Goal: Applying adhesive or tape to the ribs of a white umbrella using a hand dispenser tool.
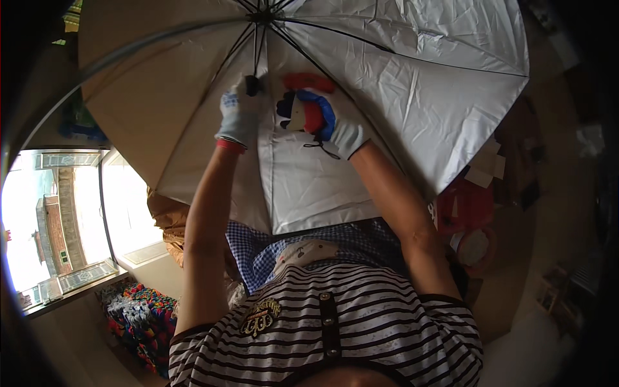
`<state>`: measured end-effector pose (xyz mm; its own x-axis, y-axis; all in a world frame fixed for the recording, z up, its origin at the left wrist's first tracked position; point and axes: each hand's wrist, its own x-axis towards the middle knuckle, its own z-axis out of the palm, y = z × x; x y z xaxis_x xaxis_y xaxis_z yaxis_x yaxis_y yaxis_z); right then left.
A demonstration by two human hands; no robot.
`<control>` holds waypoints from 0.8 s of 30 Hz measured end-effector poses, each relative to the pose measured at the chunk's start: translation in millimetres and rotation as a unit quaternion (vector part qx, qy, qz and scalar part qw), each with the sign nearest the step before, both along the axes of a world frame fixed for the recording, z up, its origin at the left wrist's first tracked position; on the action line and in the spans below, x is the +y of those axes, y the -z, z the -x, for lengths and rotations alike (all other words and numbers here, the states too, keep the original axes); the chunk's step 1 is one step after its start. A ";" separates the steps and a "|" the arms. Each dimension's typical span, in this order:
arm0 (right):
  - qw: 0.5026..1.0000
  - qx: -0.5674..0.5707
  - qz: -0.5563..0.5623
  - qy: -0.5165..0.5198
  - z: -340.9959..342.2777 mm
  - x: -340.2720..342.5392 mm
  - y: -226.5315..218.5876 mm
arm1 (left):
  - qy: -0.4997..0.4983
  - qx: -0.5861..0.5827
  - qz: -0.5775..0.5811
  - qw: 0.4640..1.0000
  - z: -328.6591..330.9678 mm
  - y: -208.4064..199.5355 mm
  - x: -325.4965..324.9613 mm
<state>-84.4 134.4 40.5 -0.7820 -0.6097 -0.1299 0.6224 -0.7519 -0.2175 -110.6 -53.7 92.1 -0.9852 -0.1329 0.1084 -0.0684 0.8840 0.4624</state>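
Note:
A wide open umbrella [309, 187] fills the upper middle, its silvery inner side facing me and its dark ribs meeting at a black hub [264, 17]. My left hand [238, 113], in a white knit glove with a red cuff, is closed round a small black umbrella part [252, 85] below the hub. To its right, my gloved right hand [338, 124] grips a small white, red and dark blue thing [298, 116], whose kind I cannot tell. A black cord loop [322, 149] dangles beneath it. Just above lies a red curved piece [309, 82] against the silver cloth.
A bright window [58, 226] is at the left, with a heap of multicoloured material [142, 322] below it. Brown cloth [169, 222] hangs beside my left arm. Right of my other arm are a red container [465, 205] and a roll of tape [476, 248]. Blue checked cloth [258, 258] covers my lap.

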 end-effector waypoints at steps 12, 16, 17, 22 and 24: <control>0.890 0.272 -0.272 0.247 -38.8 -16.0 22.2 | 0.019 0.214 -0.009 0.977 -12.3 5.3 -44.0; 0.841 0.242 -0.347 0.336 -44.0 -11.6 46.4 | 0.102 0.050 -0.022 0.993 -61.1 61.8 0.0; 0.841 0.240 -0.348 0.336 -45.1 -12.5 42.3 | 0.079 0.036 -0.007 0.996 -63.0 64.9 2.2; 0.878 0.173 -0.205 0.397 -35.6 8.6 15.0 | 0.045 0.036 -0.011 0.998 -68.4 67.1 8.8; 0.785 0.284 -0.365 0.411 -28.9 26.7 9.8 | 0.049 0.050 -0.027 0.997 -69.6 69.0 8.8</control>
